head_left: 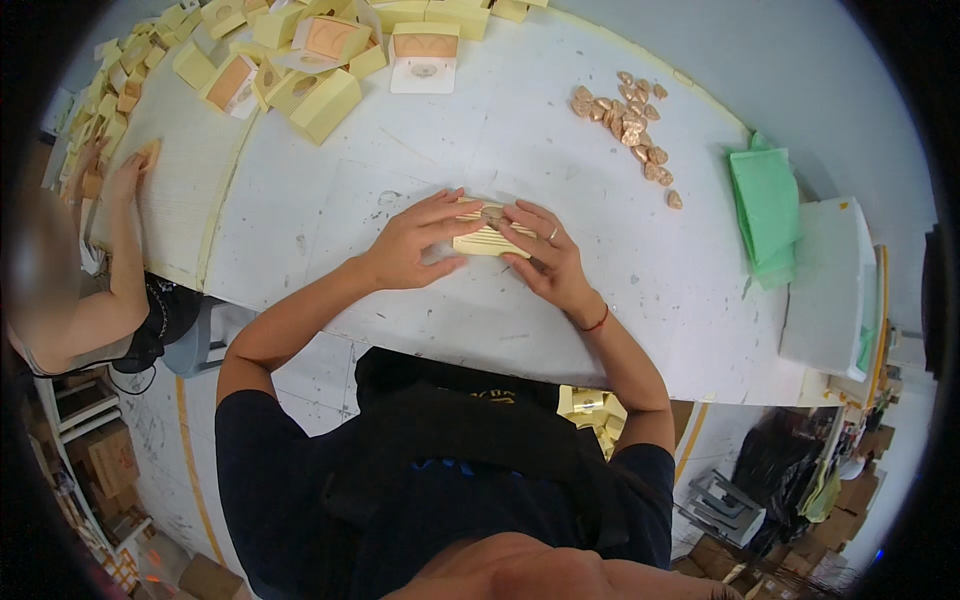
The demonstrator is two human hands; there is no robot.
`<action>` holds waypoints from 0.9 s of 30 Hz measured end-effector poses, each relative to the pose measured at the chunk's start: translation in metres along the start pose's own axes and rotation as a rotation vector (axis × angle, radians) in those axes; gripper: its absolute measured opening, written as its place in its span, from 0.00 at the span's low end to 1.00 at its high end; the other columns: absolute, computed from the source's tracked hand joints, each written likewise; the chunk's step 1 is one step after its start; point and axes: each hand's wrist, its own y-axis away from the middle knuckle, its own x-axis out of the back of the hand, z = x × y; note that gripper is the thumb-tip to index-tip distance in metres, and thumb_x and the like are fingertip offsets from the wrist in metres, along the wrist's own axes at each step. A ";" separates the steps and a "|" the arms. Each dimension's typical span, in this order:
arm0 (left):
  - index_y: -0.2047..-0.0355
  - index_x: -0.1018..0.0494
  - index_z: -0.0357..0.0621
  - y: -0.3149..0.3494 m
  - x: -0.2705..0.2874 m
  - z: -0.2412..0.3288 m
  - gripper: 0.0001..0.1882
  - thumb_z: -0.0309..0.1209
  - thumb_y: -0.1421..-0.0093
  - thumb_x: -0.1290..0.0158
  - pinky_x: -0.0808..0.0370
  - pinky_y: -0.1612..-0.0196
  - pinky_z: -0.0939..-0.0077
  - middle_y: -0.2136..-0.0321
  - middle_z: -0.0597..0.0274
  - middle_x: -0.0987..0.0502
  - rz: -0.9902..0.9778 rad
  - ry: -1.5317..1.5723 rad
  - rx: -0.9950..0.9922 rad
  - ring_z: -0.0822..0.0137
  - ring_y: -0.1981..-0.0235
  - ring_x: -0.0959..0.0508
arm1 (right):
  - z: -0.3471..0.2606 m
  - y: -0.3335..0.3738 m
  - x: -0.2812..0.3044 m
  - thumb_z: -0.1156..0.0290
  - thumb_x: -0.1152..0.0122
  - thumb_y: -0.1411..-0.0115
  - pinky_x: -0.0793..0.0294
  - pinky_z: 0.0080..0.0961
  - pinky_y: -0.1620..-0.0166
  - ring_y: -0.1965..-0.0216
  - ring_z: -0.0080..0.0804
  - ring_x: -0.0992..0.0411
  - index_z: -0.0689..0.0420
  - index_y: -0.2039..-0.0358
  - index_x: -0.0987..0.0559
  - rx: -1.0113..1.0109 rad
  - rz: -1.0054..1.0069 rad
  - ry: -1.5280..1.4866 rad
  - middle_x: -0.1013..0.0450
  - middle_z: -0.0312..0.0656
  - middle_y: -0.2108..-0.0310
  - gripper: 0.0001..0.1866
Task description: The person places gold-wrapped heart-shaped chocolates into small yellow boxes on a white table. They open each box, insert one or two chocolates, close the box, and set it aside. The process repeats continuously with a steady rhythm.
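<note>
A small pale yellow box (480,243) with a ribbed top lies on the white table in front of me. My left hand (422,240) is at its left side, the fingers reaching over the far edge and the thumb near the front corner. From the right, my right hand (550,258) grips the same box, its fingers bent over the top and the thumb at the near side. Between my fingertips, a small brownish oval piece (492,214) shows on the box top, partly covered.
Several yellow boxes (318,105) are heaped at the far left, some opened. An open box (424,60) stands beside them. Gold heart-like pieces (632,125) lie at the far right. Green sheets (765,205) and a white bin (830,285) sit further right. A co-worker's hand (127,180) is at left.
</note>
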 end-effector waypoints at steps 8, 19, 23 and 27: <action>0.58 0.17 0.51 -0.002 -0.004 -0.004 0.16 0.35 0.49 0.33 0.25 0.43 0.63 0.54 0.69 0.18 0.108 -0.308 -0.139 0.60 0.47 0.21 | 0.000 0.004 0.001 0.77 0.30 0.48 0.30 0.40 0.39 0.39 0.47 0.33 0.53 0.50 0.19 0.036 -0.009 0.093 0.25 0.39 0.46 0.23; 0.59 0.17 0.49 0.001 -0.012 -0.020 0.13 0.33 0.46 0.35 0.25 0.43 0.66 0.55 0.65 0.18 0.133 -0.315 -0.199 0.62 0.45 0.22 | 0.000 0.004 0.001 0.77 0.31 0.47 0.29 0.37 0.40 0.40 0.46 0.32 0.54 0.49 0.19 0.011 0.011 0.053 0.25 0.40 0.46 0.22; 0.49 0.21 0.51 -0.013 -0.006 0.006 0.22 0.32 0.46 0.35 0.28 0.41 0.67 0.41 0.61 0.28 0.024 -0.257 -0.021 0.59 0.40 0.29 | 0.001 0.005 0.002 0.78 0.32 0.46 0.28 0.36 0.41 0.41 0.46 0.31 0.55 0.49 0.19 0.009 0.026 0.063 0.25 0.40 0.45 0.22; 0.43 0.25 0.56 -0.006 -0.009 -0.005 0.28 0.29 0.46 0.36 0.28 0.43 0.66 0.37 0.60 0.32 -0.077 -0.125 0.031 0.58 0.42 0.28 | -0.002 0.005 0.001 0.78 0.35 0.44 0.28 0.36 0.41 0.41 0.46 0.31 0.56 0.49 0.19 0.000 0.036 0.068 0.25 0.40 0.46 0.20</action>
